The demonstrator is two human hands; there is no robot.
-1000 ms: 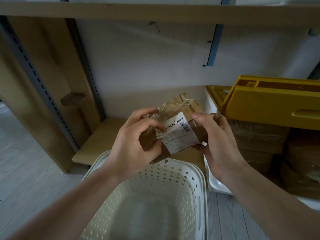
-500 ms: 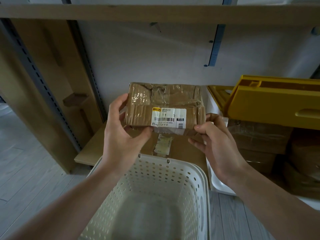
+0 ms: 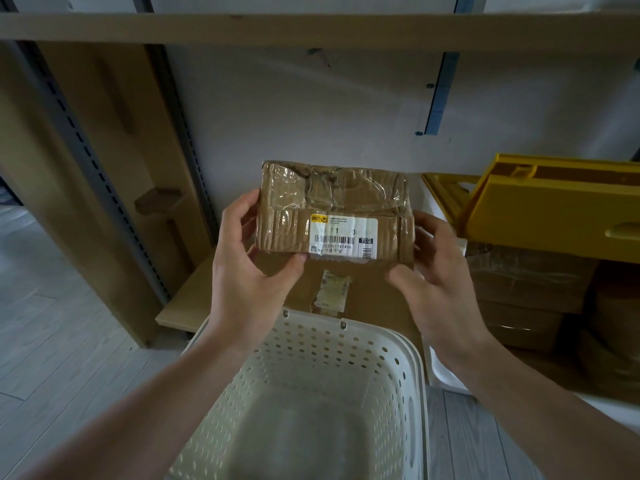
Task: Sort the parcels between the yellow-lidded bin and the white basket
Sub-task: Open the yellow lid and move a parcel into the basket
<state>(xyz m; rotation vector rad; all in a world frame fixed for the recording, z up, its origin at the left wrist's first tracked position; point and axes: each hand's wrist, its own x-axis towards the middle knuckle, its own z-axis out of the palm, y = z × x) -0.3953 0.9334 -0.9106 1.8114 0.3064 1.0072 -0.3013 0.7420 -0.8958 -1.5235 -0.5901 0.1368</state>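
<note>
Cardboard parcel (image 3: 332,209), taped and creased with a white barcode label facing me, sits between my two hands above the far rim of the white basket (image 3: 408,344). My left hand (image 3: 249,268) grips its left end, fingers curled over the side and thumb pressed under the lower edge, while my right hand (image 3: 433,271) holds the right end with curled fingers, thumb tucked beneath. Off beyond my right hand stands the yellow-lidded bin (image 3: 540,213), lid raised, with more brown parcels (image 3: 526,278) inside.
</note>
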